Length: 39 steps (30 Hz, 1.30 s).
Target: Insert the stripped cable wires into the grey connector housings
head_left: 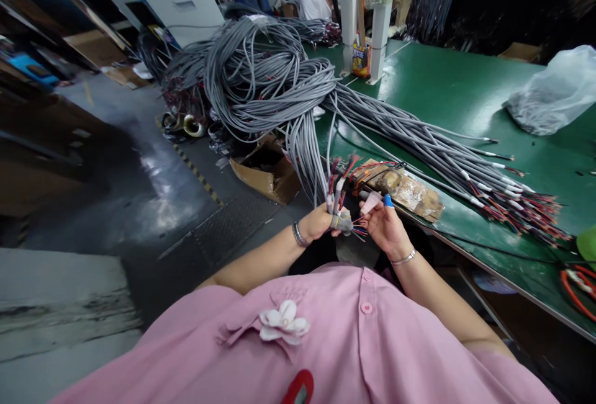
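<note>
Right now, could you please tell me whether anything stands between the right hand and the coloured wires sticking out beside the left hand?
Nothing visible does: the right hand is close beside the coloured wires, which point towards it from the left hand. The brown board lies beyond, on the table.

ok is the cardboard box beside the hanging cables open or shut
Open: the cardboard box gapes at the top, showing its dark inside.

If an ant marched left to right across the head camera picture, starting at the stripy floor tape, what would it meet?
Stripy floor tape → open cardboard box → left hand → right hand → colourful wire ends on the table → orange loop.
</note>
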Each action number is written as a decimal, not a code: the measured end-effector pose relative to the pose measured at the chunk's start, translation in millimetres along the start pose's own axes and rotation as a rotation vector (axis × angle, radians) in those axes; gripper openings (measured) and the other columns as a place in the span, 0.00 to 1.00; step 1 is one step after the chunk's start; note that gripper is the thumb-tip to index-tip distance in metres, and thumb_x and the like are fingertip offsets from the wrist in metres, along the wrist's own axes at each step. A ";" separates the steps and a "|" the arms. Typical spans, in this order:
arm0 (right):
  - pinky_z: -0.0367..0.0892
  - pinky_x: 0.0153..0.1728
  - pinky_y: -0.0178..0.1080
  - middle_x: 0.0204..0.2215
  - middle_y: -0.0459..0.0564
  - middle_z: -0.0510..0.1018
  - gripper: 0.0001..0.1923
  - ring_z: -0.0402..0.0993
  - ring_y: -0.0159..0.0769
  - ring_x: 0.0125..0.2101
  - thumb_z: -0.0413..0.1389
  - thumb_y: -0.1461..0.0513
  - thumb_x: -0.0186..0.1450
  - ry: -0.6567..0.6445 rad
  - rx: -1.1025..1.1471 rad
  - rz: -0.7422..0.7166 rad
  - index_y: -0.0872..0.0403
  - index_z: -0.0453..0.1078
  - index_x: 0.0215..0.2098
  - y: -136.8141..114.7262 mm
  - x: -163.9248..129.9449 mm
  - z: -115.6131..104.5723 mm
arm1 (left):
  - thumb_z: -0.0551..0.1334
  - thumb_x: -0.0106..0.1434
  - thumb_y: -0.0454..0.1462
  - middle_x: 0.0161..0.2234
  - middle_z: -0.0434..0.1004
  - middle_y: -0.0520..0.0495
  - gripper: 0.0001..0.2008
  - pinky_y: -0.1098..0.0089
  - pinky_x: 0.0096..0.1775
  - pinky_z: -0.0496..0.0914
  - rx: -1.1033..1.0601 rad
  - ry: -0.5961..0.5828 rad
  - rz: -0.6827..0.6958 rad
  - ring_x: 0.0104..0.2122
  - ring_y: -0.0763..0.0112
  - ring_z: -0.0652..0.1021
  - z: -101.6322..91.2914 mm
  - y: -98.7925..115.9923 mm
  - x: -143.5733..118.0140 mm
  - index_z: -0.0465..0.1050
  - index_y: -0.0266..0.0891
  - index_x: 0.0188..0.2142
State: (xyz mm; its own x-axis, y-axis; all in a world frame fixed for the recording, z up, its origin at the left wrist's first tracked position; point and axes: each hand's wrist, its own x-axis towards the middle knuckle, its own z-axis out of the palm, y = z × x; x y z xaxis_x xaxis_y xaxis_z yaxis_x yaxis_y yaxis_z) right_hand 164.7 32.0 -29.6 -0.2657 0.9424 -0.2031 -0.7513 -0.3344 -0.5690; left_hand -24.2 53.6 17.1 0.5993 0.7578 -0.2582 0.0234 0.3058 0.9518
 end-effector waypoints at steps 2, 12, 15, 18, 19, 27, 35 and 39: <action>0.69 0.30 0.33 0.35 0.48 0.79 0.19 0.71 0.30 0.29 0.57 0.46 0.61 0.022 -0.035 -0.017 0.52 0.74 0.38 -2.5 -4.0 1.2 | 0.68 0.47 0.44 0.15 0.69 0.50 0.15 0.76 0.18 0.58 -0.045 0.129 0.149 0.14 0.80 0.65 7.3 -8.3 -9.6 0.72 0.32 0.20; 0.66 0.27 0.33 0.31 0.48 0.78 0.19 0.68 0.28 0.25 0.57 0.47 0.62 0.059 -0.149 -0.064 0.54 0.74 0.34 -0.1 -7.6 9.6 | 0.66 0.54 0.48 0.16 0.67 0.50 0.19 0.71 0.28 0.64 0.060 0.320 0.280 0.20 0.75 0.69 24.6 -24.2 -12.4 0.69 0.36 0.17; 0.66 0.26 0.32 0.31 0.48 0.78 0.18 0.68 0.28 0.25 0.58 0.47 0.61 0.083 -0.110 -0.077 0.54 0.74 0.35 0.3 -5.4 8.5 | 0.65 0.55 0.46 0.16 0.67 0.51 0.17 0.71 0.29 0.64 0.086 0.332 0.271 0.20 0.75 0.68 27.1 -24.1 -10.0 0.69 0.36 0.19; 0.67 0.26 0.32 0.31 0.47 0.78 0.16 0.70 0.29 0.26 0.60 0.49 0.60 0.120 -0.068 -0.074 0.53 0.74 0.36 0.3 -3.4 6.6 | 0.65 0.56 0.45 0.16 0.67 0.52 0.16 0.71 0.29 0.64 0.117 0.347 0.249 0.20 0.76 0.68 26.8 -25.3 -9.7 0.69 0.36 0.19; 0.67 0.26 0.32 0.31 0.47 0.78 0.16 0.71 0.30 0.27 0.61 0.50 0.60 0.130 -0.059 -0.076 0.53 0.74 0.36 0.4 -2.7 6.1 | 0.65 0.56 0.45 0.16 0.68 0.52 0.16 0.71 0.30 0.64 0.128 0.351 0.242 0.20 0.76 0.68 26.3 -26.0 -9.7 0.69 0.36 0.19; 0.68 0.29 0.34 0.33 0.46 0.80 0.13 0.73 0.31 0.29 0.63 0.53 0.59 0.175 -0.012 -0.090 0.52 0.74 0.36 1.5 1.2 7.8 | 0.64 0.58 0.43 0.16 0.68 0.52 0.15 0.72 0.30 0.65 0.211 0.362 0.242 0.19 0.76 0.68 21.4 -37.8 -7.2 0.69 0.36 0.20; 0.67 0.28 0.34 0.32 0.46 0.79 0.13 0.73 0.32 0.30 0.62 0.51 0.59 0.146 -0.018 -0.085 0.51 0.73 0.35 4.8 0.6 4.0 | 0.63 0.57 0.41 0.16 0.68 0.51 0.13 0.72 0.29 0.64 0.265 0.332 0.235 0.19 0.76 0.68 19.5 -37.4 -8.0 0.70 0.36 0.20; 0.67 0.28 0.34 0.33 0.45 0.80 0.12 0.73 0.32 0.30 0.63 0.52 0.58 0.154 -0.032 -0.107 0.51 0.73 0.34 5.1 1.9 3.7 | 0.62 0.58 0.40 0.16 0.68 0.51 0.14 0.72 0.29 0.64 0.286 0.321 0.252 0.19 0.76 0.68 20.6 -34.6 -7.7 0.68 0.36 0.19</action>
State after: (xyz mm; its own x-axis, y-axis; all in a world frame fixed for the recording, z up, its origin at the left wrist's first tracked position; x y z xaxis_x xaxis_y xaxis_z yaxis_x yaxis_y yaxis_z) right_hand 158.1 32.1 -29.9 -0.0879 0.9621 -0.2581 -0.7499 -0.2345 -0.6186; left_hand -13.1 25.3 -10.5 0.3389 0.9408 -0.0091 0.1551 -0.0463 0.9868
